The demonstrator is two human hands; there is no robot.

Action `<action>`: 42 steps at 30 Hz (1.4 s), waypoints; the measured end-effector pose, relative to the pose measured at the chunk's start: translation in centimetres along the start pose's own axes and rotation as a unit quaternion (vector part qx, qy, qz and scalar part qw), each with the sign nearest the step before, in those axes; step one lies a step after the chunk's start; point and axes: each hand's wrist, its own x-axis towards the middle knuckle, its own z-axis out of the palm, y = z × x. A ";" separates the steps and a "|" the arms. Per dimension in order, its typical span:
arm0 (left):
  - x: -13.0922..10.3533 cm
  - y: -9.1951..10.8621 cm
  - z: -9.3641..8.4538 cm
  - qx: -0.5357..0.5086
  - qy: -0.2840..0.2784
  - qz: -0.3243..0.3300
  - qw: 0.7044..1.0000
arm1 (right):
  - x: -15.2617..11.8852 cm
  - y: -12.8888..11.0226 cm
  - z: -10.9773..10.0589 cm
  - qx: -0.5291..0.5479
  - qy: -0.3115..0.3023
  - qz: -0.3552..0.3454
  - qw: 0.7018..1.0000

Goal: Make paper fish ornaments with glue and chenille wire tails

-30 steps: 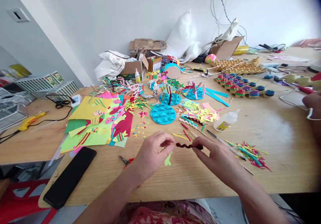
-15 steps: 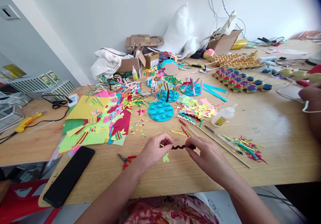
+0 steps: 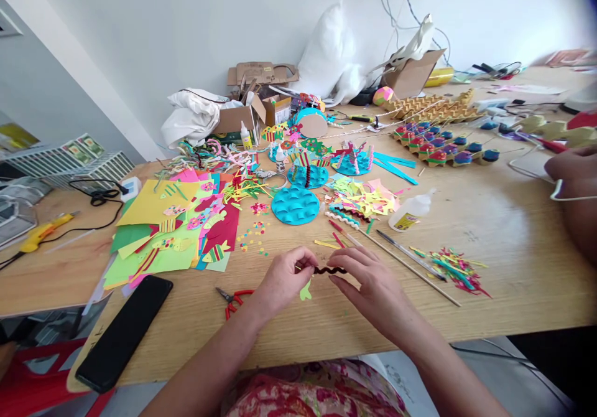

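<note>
My left hand [image 3: 290, 275] pinches one end of a dark brown wavy pipe cleaner [image 3: 329, 271] above the wooden table. Around its other end are the thumb and fingers of my right hand [image 3: 366, 280], spread a little apart; whether they touch it is unclear. A light green paper piece [image 3: 305, 291] shows just below my left fingertips. Red-handled pliers [image 3: 233, 300] lie left of my left wrist. Beyond my hands sits a round blue scalloped disc [image 3: 295, 205], with a brown wavy piece standing on another blue disc [image 3: 308, 177] behind it.
A black phone [image 3: 125, 333] lies at the front left, near coloured paper sheets [image 3: 153, 202]. To the right are a glue bottle [image 3: 410, 213], a wooden stick [image 3: 410, 267], a pen [image 3: 410, 255] and paper strips [image 3: 459, 271]. Another person's hand [image 3: 576, 180] is at the right edge.
My right hand's fingers have loosened and shifted left along the brown pipe cleaner. My left hand keeps its pinch. The view has shifted slightly.
</note>
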 end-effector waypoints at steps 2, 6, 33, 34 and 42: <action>0.0 -0.1 0.2 -0.001 0.003 0.006 1.000 | -0.1 0.0 0.8 -0.006 0.018 -0.026 0.999; -0.1 -0.2 0.2 -0.002 0.007 -0.007 1.000 | -0.4 0.6 2.3 -0.002 0.045 -0.050 0.998; -2.8 -3.7 -2.0 0.406 -0.053 0.197 0.891 | 1.0 2.5 5.5 -0.029 -0.083 -0.045 0.995; -2.8 -3.7 -1.9 0.412 -0.056 0.197 0.888 | 1.0 2.5 5.5 -0.030 -0.082 -0.044 0.995; -2.3 -3.6 -1.6 0.452 -0.065 0.197 0.868 | 0.8 2.6 5.7 -0.030 -0.074 -0.049 0.996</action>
